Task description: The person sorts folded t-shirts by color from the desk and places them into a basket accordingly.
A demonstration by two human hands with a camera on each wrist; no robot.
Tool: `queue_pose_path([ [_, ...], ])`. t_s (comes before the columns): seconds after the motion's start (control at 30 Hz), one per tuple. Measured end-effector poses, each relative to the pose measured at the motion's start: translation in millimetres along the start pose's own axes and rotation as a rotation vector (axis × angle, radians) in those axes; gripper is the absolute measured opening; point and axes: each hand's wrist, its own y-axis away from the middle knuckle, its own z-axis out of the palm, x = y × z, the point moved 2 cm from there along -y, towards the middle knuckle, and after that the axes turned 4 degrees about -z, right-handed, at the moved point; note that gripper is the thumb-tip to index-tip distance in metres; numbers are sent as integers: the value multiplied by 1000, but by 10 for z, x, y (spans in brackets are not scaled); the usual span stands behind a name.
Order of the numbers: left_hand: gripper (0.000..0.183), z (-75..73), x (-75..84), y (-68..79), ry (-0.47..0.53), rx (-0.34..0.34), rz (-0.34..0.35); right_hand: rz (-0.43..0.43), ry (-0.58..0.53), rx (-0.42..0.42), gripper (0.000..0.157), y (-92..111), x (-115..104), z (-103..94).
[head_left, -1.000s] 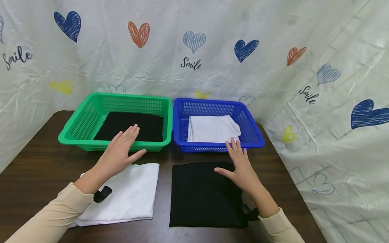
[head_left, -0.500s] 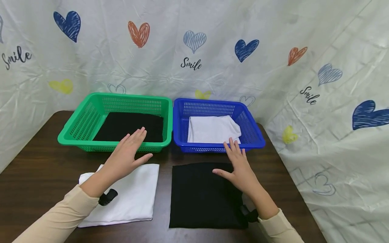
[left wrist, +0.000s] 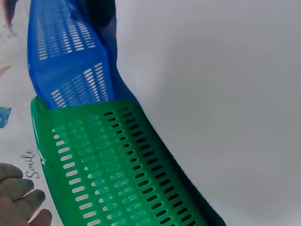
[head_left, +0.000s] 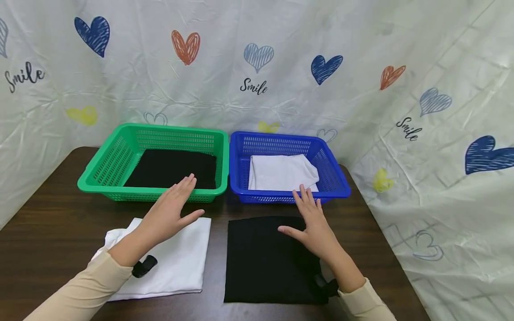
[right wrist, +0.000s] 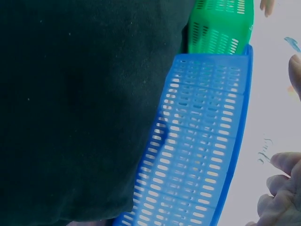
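My left hand (head_left: pixel 170 214) hovers over the folded white cloth (head_left: pixel 180 267) on the table, fingers straight and thumb spread, holding nothing. Its fingertips overlap the front rim of the green basket (head_left: pixel 120 189) in the head view; contact cannot be told. Above the folded black cloth (head_left: pixel 269 263) is my right hand (head_left: pixel 317 227), fingers spread, also without anything in it. It points at the blue basket (head_left: pixel 257 193). Inside the green basket lies a black cloth (head_left: pixel 172 167); the blue one contains a white cloth (head_left: pixel 281 171). Fingers (left wrist: pixel 19 193) show at the left wrist view's lower left.
Both baskets stand side by side at the back of the dark wooden table (head_left: pixel 48 214). Behind and to the right hangs a white sheet (head_left: pixel 225 26) printed with hearts and "Smile". A black strap device (head_left: pixel 144 266) sits on the left wrist.
My left hand has drifted right and slightly toward me, still above the white cloth. The right hand has shifted a little left. Cloths and baskets stay in place.
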Motion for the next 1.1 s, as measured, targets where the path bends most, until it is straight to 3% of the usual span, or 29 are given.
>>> queue_pose_path([
  [0.3,87,102,17,15,23,-40,-13,-9,12,-4,102,27,-12,40],
  [1.1,86,191,158,95,13,-25,36,-24,11,-17,102,72,-122,125],
])
